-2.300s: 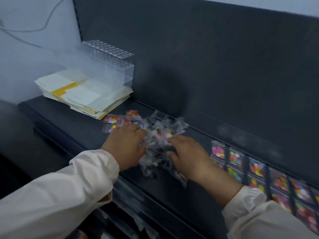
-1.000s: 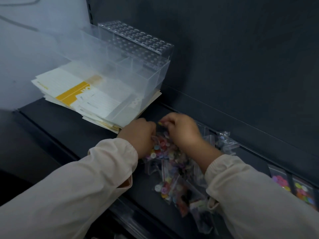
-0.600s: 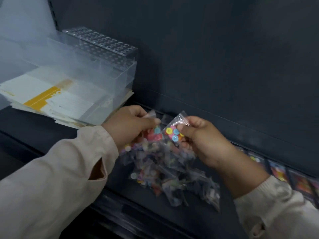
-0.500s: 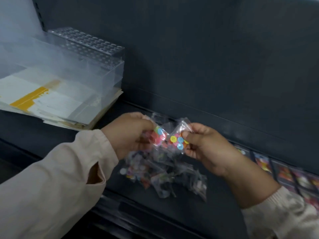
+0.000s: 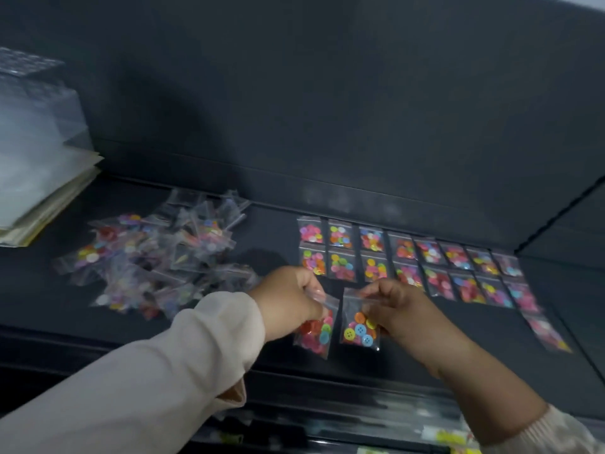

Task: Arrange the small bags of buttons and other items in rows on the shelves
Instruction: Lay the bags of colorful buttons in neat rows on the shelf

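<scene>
Head view: the left hand [image 5: 288, 303] pinches the top edge of one small bag of buttons [image 5: 316, 332] and the right hand [image 5: 397, 306] pinches the top of a second bag [image 5: 358, 326], fingers curled, both bags side by side over the front of the dark shelf [image 5: 49, 306], just before the two laid rows [image 5: 409, 257]. A loose pile of bags [image 5: 154, 260] lies to the left, near a paper stack [image 5: 42, 198]. The bags are judged light, limp and slick, with buttons shifting inside, so they are best held by the sealed top strip and laid flat.

Loose bag pile [image 5: 154, 257] left on shelf [image 5: 268, 231], bag rows [image 5: 409, 257] right
</scene>
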Tool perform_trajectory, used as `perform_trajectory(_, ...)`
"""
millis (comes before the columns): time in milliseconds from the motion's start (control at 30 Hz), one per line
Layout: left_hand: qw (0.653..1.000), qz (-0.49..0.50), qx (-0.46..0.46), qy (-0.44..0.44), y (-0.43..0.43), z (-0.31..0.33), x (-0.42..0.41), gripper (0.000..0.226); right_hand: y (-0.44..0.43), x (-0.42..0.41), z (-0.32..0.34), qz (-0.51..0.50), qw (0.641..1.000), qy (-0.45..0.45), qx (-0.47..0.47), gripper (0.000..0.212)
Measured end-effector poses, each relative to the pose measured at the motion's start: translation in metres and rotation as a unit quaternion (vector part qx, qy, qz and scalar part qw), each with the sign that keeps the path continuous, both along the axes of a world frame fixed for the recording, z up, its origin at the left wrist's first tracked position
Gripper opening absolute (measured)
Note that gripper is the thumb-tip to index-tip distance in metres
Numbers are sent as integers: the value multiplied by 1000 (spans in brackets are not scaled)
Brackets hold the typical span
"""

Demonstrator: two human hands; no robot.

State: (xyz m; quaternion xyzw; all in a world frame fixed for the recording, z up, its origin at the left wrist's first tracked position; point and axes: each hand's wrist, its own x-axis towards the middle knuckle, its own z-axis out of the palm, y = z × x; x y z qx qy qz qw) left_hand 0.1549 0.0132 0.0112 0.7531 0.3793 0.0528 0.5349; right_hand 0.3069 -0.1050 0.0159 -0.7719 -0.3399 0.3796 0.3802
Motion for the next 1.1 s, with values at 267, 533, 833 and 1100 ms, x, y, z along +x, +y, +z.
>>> perform_trajectory(267,971,-4,214,107,-27,-18,22,52,-20,22,-26,39,972,-228,-40,40)
perform_trajectory(533,879,-197,409,143,-59,-32,-4,61,-50,-3,-39,203,876,-438,21,40)
perform_trajectory(833,872,-195,397,210,-51,-45,-4,99,-32,-5,-54,268,854,-440,-71,84)
perform_trajectory(1100,870,-180,411,205,-34,-52,1,95,-13,1,-55,257,860,-439,-49,57)
